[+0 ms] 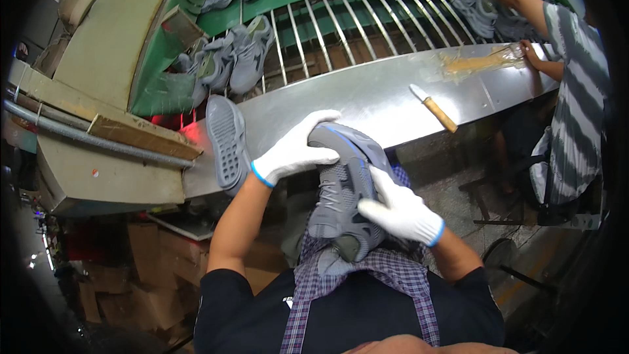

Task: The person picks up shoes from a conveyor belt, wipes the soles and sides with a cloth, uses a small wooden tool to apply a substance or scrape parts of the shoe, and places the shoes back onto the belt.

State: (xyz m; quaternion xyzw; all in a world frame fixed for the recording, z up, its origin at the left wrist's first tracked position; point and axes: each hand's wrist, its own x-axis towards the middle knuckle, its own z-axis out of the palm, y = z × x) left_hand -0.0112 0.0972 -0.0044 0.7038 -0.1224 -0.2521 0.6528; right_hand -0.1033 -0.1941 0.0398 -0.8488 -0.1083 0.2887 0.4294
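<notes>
A grey sneaker (pixel 344 190) with laces and a blue line along its sole edge is held before my apron, its heel end toward me. My left hand (pixel 298 149), in a white knit glove with a blue cuff, grips the far end, thumb across the top. Gloved the same way, my right hand (pixel 405 213) clasps the shoe's right side, thumb and fingers against the upper. Left of my left wrist, another grey shoe (pixel 226 144) lies on the metal ledge with its patterned sole showing.
On the metal ledge (pixel 354 101) rests a knife (pixel 436 111) with a wooden handle. Beyond it, grey sneakers (pixel 246 59) stand on a roller conveyor (pixel 321 33). At the right, a person in a striped shirt (pixel 576 105) reaches toward more shoes (pixel 475 10). A beige machine housing (pixel 98 46) is at left.
</notes>
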